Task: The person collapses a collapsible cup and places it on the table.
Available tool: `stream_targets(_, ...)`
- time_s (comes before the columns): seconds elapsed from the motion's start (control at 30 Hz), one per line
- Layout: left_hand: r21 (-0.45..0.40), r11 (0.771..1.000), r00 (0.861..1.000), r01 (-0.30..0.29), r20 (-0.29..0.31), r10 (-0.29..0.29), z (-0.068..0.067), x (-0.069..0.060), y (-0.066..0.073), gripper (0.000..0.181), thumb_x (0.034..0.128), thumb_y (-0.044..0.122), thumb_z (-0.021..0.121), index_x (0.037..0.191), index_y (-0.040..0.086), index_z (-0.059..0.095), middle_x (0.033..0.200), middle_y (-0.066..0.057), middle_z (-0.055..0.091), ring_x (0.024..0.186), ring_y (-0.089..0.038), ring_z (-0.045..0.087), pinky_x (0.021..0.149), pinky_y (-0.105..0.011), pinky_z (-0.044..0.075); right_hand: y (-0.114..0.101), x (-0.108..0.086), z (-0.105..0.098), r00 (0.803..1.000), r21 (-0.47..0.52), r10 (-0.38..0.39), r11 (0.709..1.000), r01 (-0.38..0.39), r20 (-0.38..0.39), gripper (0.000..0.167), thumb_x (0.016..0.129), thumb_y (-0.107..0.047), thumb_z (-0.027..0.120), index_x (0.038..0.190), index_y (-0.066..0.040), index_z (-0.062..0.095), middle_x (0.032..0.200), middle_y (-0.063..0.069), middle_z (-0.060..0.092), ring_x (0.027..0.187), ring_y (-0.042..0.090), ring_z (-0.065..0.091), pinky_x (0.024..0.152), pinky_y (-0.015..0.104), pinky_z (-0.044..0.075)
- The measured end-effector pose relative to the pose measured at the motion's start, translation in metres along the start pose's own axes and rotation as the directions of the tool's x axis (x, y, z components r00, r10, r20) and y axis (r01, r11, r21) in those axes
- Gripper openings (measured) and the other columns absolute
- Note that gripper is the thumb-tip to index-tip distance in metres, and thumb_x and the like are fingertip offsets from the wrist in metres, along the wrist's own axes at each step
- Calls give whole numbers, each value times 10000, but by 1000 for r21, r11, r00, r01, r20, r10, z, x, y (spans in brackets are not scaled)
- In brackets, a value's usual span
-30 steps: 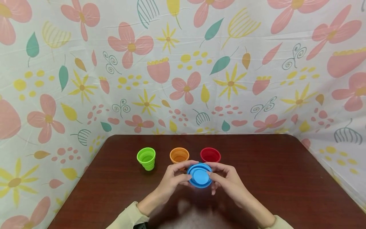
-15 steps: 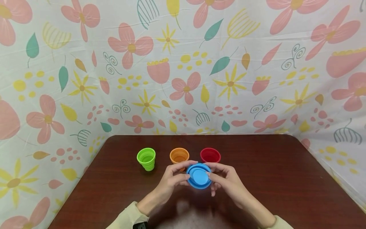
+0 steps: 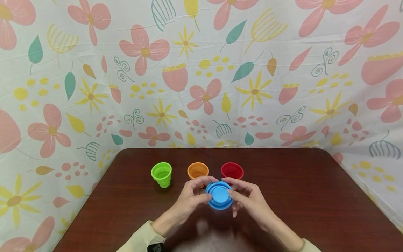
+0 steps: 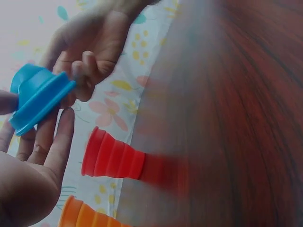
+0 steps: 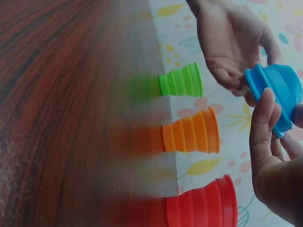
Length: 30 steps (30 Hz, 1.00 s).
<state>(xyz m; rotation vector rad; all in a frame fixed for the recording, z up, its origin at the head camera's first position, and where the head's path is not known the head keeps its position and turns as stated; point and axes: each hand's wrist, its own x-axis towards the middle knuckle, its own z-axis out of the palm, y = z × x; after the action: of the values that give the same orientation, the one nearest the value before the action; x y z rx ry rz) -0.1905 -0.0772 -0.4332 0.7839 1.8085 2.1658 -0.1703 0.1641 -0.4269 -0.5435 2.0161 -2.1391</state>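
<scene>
Both hands hold a blue collapsible cup [image 3: 219, 195] above the middle of the table, its round base tilted toward me. My left hand [image 3: 185, 200] grips its left side, thumb on the folded rings and fingers at the far rim. From the other side my right hand [image 3: 253, 201] pinches it, the thumb lying against the base. In the left wrist view the blue cup [image 4: 40, 99] looks partly folded, with a wide rim and a shorter, dented body. Behind the hands stand an orange cup [image 3: 197, 170] and a red cup [image 3: 232, 170], both partly hidden.
A green collapsible cup [image 3: 162, 174] stands upright to the left, in a row with the orange and red ones. They rest on a dark brown wooden table [image 3: 299, 182]. A flower-printed cloth [image 3: 204, 70] hangs behind the table's far edge.
The blue cup has dropped very slightly between the fingers, and its base and rings look slightly shifted. Both hands keep their hold. The other cups stay put.
</scene>
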Motion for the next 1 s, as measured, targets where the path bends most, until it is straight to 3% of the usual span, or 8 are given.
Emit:
stream_targets(0.2,59,998,999,-33,-33,35,3,0,-1,391,965,-15,661,1354,-39,643,1159,-144,651,960,-253,643,777,-292,607,0,0,1,1000,13,-8,1000,8,25,450,1066,-118,628,1488,21,557,962,167,618,631,172,641,592,402,638)
stream_targets(0.47,118,993,993,-25,-108,37,7,1,-2,367,983,-3,674,1349,25,671,1194,-168,657,842,-230,697,750,-318,630,-1,1,-3,993,125,-6,992,-9,121,496,1058,-65,592,1539,7,498,1068,142,621,706,160,659,685,385,646)
stream_targets(0.63,163,987,988,1,-154,25,11,2,-1,373,989,9,670,1358,62,679,1203,-150,663,819,-218,688,752,-300,624,4,2,-5,995,77,-26,997,19,93,497,1036,-47,633,1522,-19,534,1055,151,649,685,159,649,662,398,646)
stream_targets(0.8,126,992,992,31,-126,-15,13,4,3,399,1018,31,630,1416,55,646,1298,-149,654,957,-230,688,801,-361,632,6,3,-4,997,30,-52,998,51,54,519,1012,-30,665,1508,28,525,1033,173,669,651,169,639,620,412,643)
stream_targets(1.0,30,999,999,16,-30,-15,9,0,4,542,973,11,659,1505,21,557,1401,-200,596,1092,-295,648,850,-397,631,3,2,-4,999,16,-27,1000,26,32,532,1010,-52,680,1515,13,527,1035,187,661,652,172,635,638,402,645)
